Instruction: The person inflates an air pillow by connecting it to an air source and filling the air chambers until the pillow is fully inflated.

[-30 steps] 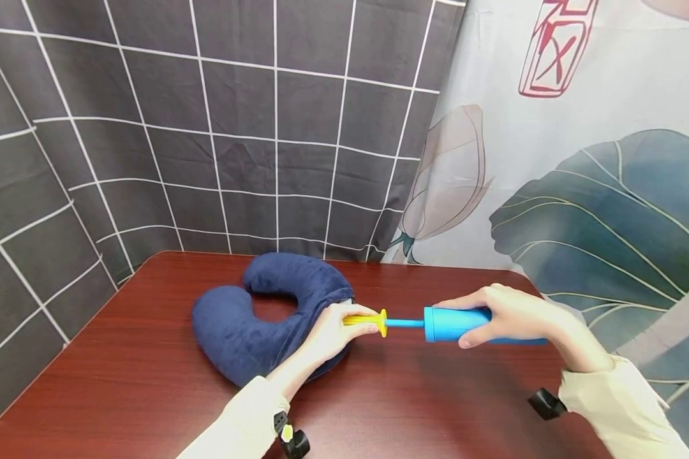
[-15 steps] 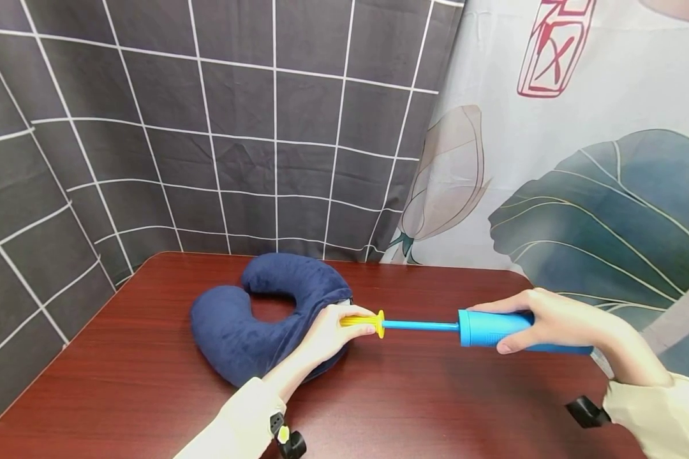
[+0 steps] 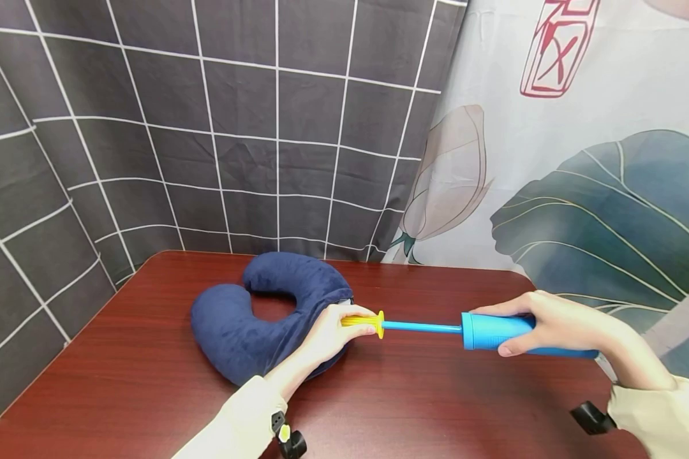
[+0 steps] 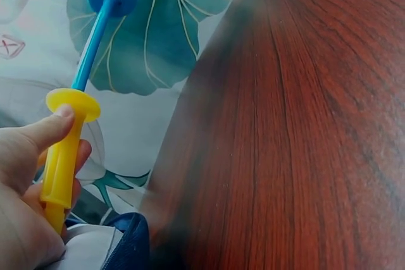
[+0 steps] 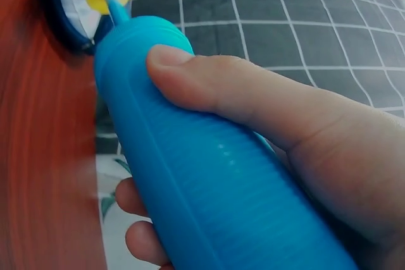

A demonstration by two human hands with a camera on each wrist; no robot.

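Observation:
A blue hand air pump (image 3: 498,331) lies level above the table, its thin blue rod (image 3: 422,327) drawn well out of the barrel. My left hand (image 3: 327,331) grips the yellow flanged end piece (image 4: 62,153), thumb against the flange. My right hand (image 3: 563,326) wraps round the barrel (image 5: 183,156), thumb along its top. A navy U-shaped neck pillow (image 3: 235,338) lies left of the pump, partly behind my left hand. White lining (image 4: 88,248) shows at the pillow's zipped opening, close by the narrow end of the yellow piece. The fingers hide where these two meet.
The reddish-brown wooden table (image 3: 402,408) carries the pillow. Behind it hang a dark grey grid curtain (image 3: 235,159) and a white curtain (image 3: 494,64) with leaf prints. A black wrist camera (image 3: 291,440) sits at the left cuff.
My right hand has moved right with the pump barrel, exposing more of the rod, mostly in the first half second. My left hand and the pillow stay nearly where they were.

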